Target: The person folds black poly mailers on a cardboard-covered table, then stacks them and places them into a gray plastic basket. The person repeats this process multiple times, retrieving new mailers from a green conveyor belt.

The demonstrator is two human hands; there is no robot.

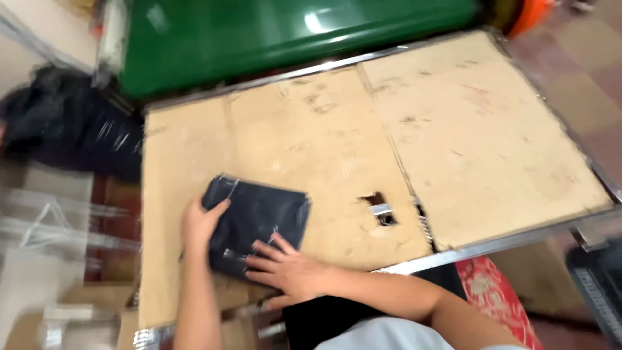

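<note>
Both my hands, left [202, 223] and right [288, 271], fingers flat and released, pressing the dark folded bag [256, 223] onto the cardboard-topped table [486, 142].

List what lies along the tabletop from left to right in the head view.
Left hand → dark plastic-wrapped packet, with the right hand pressing its near corner → ragged hole in the cardboard table cover → seam between the cardboard sheets → metal table edge.
</note>
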